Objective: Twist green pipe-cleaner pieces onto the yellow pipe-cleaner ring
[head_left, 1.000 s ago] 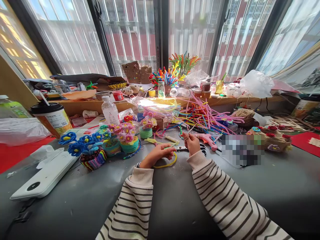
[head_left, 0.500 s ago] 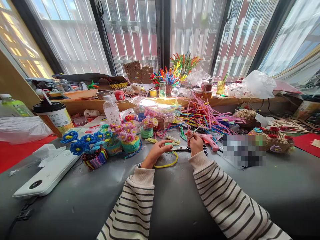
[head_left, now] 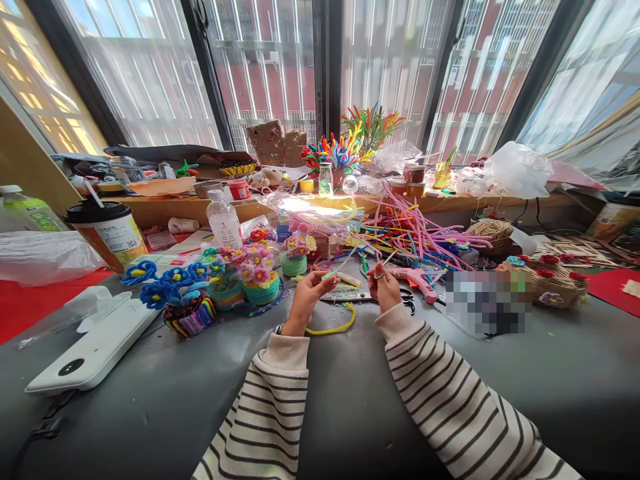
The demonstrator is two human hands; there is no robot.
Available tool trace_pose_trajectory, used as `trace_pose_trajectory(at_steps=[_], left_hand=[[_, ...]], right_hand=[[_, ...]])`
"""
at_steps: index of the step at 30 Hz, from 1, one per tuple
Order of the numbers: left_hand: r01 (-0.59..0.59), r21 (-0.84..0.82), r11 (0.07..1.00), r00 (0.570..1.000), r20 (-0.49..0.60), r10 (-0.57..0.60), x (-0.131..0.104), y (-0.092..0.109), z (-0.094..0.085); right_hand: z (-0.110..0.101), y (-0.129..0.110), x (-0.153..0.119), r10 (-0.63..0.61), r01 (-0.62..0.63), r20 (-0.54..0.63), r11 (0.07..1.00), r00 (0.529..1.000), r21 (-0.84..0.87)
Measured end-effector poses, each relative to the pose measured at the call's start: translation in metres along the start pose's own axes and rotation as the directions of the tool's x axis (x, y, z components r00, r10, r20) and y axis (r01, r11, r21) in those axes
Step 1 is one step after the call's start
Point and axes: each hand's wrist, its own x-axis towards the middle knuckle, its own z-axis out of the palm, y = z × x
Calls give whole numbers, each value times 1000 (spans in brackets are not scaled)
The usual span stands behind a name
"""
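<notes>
My left hand (head_left: 306, 300) is closed, thumb and fingers pinching a short light-green pipe cleaner (head_left: 328, 275). A thin pale strand seems to reach up and right from it. In my right hand (head_left: 385, 291), also closed, is a slim, silvery pointed tool (head_left: 389, 257) tilted up to the right; its exact kind is too small to make out. The hands are apart, with scissors with black handles (head_left: 408, 301) lying on the table behind them. A curved yellow pipe cleaner (head_left: 336, 329) lies by my left wrist.
Potted pipe-cleaner flowers (head_left: 187, 310) stand to the left, near a white device (head_left: 95, 350) and a lidded cup (head_left: 107, 233). A pink glue gun (head_left: 423, 285) lies right of my hands. Loose pipe cleaners (head_left: 425, 230) are heaped behind; a twine-wrapped basket (head_left: 555, 290) sits at right.
My left hand has turned more upright and raised the green pipe cleaner, which lay lower and flatter before. My right hand has shifted slightly left with its tool.
</notes>
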Motion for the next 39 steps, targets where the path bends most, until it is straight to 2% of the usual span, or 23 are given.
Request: trace_pose_trajectory(at_steps=[2,4,8,11,17,23,27,33,39], left_hand=[[-31,-25,999,999,-7,31,0,0,-1],[-55,-42,998,998,-20,54,1,0,-1],[-65,-26,998,998,-7,65,1,0,-2],[-66,-8,998,997,32,66,-1,2,-1],[-32,25,999,999,43,31,-3,5,0],[-78,54,996,996,40,76,-2,4,0],[-103,-6,995,995,-8,103,-2,3,-1],[-77,-67,995,997,-35,75,-1,3,-1],[-98,15,995,993,-67,99,1,-1,-3]], right_hand=[[4,6,-3,16,9,178,990,984,-137],[8,12,-6,-3,100,314,951,949,-293],[13,17,-14,-40,368,529,763,848,-532],[14,15,-18,-34,483,613,651,789,-585],[14,12,-19,-15,528,626,555,779,-643],[12,11,-18,45,512,618,515,785,-687],[12,5,-20,64,513,607,468,792,-719],[12,0,-21,28,534,581,357,814,-766],[6,0,-18,-51,563,574,288,817,-775]])
